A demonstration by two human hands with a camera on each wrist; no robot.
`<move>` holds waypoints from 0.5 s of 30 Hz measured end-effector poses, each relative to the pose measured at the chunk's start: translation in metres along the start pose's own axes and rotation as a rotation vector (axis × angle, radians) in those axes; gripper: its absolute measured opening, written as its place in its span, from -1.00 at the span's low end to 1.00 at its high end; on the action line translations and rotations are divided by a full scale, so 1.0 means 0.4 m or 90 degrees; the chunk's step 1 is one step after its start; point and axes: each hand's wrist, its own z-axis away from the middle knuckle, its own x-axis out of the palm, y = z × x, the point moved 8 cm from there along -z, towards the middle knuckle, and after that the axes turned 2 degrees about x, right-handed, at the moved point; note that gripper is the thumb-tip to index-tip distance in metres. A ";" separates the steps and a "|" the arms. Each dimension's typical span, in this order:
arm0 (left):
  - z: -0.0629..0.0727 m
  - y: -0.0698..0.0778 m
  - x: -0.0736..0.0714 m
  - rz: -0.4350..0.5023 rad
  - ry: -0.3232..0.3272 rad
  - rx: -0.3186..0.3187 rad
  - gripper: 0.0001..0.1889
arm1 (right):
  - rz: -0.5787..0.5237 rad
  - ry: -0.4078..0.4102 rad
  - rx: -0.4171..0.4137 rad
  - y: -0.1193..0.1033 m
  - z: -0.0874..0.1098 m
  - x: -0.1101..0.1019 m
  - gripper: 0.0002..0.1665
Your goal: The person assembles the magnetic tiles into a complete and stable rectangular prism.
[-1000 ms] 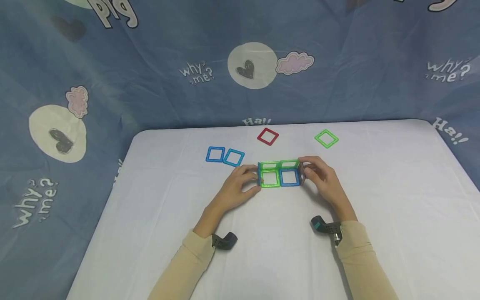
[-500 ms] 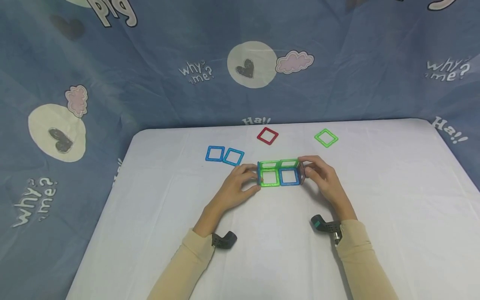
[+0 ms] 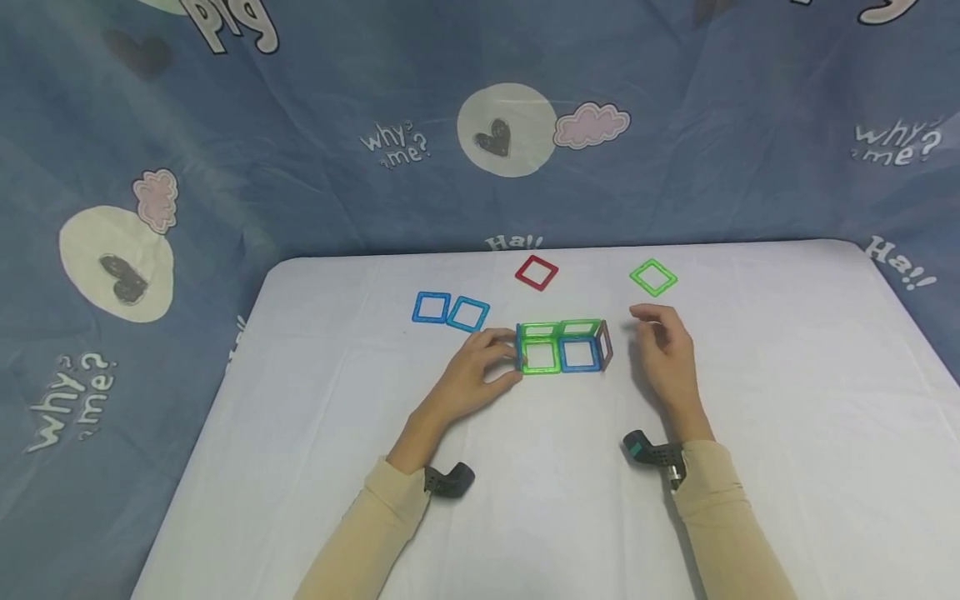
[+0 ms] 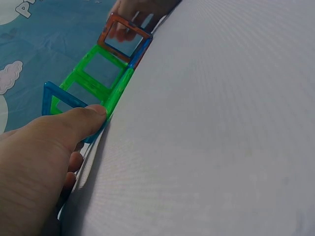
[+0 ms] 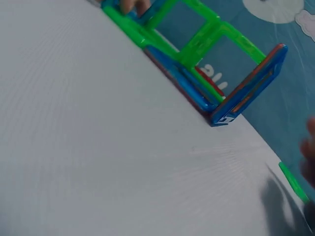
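Note:
Square magnetic tiles are joined into a low structure mid-table. Flat in front lie a green tile (image 3: 542,372) and a blue tile (image 3: 581,369); two green tiles stand along the back. My left hand (image 3: 476,375) holds the structure's left end, thumb on the front corner and fingers at the upright blue tile (image 4: 47,101). At the other end stands a dark red tile (image 4: 130,24), bluish in the right wrist view. Apart from it, to the right, my right hand (image 3: 667,358) has loosely bent fingers and nothing in them.
Behind the structure lie two loose blue tiles (image 3: 431,294), a red tile (image 3: 524,265) and, further right, a green tile (image 3: 665,268). The table (image 3: 555,500) has a white cloth and meets a blue printed fabric backdrop (image 3: 315,192).
My right hand has let go of the dark red end tile and moved off to the right. The left hand and the structure stay in place.

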 end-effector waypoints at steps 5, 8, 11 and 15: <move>-0.003 -0.001 0.003 0.002 0.001 0.007 -0.77 | 0.069 0.054 0.071 0.027 -0.004 -0.030 -0.64; -0.004 0.000 0.007 0.006 -0.004 0.011 -0.77 | 0.113 0.028 0.079 0.031 -0.005 -0.025 -0.60; -0.004 0.000 0.005 0.006 0.000 0.010 -0.77 | 0.136 0.001 0.078 0.034 -0.008 -0.016 -0.59; -0.002 -0.001 0.002 0.004 0.007 0.006 -0.77 | 0.140 -0.011 0.089 0.039 -0.013 -0.013 -0.57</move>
